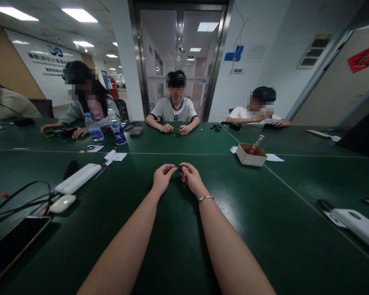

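Both my arms reach forward over the green table (178,213). A small dark piece (178,168) is pinched between my two hands, one at each end; it is too small to tell its kind. My left hand (164,178) grips its left end between thumb and fingertips. At the right end, my right hand (190,176) holds it with thumb and forefinger, the other fingers curled in. A metal bracelet (206,198) circles my right wrist. The fingers cover most of the piece.
To the left lie a phone (17,246), a white power strip (78,178), a white rounded case (62,203) and black cables. Two bottles (117,129) stand beyond. A cardboard box (251,155) is ahead right, a white device (356,225) far right. Several people sit across the table.
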Motion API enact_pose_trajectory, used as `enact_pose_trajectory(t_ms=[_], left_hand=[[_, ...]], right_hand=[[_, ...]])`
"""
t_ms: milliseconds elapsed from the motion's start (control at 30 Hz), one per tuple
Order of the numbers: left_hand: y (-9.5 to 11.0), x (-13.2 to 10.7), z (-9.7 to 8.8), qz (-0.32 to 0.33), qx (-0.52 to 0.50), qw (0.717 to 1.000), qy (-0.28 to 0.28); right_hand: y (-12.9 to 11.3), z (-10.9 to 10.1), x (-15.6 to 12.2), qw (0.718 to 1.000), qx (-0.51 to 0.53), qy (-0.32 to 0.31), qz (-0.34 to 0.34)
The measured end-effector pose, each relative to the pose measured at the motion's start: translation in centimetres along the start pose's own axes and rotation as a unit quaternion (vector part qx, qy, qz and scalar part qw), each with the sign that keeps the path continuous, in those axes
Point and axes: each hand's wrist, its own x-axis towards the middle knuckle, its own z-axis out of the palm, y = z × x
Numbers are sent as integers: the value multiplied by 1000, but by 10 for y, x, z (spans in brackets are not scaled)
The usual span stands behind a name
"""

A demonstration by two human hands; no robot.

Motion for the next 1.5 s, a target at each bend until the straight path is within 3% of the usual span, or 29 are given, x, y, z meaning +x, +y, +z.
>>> enact_pose_trajectory(t_ms=[433,1500], left_hand=[[-3,-2,-2,15,59,998,13],[7,-6,-3,-47,143,989,12]], right_hand=[[-3,3,-2,1000,-10,-9,0],[0,0,0,999,-32,-7,14]])
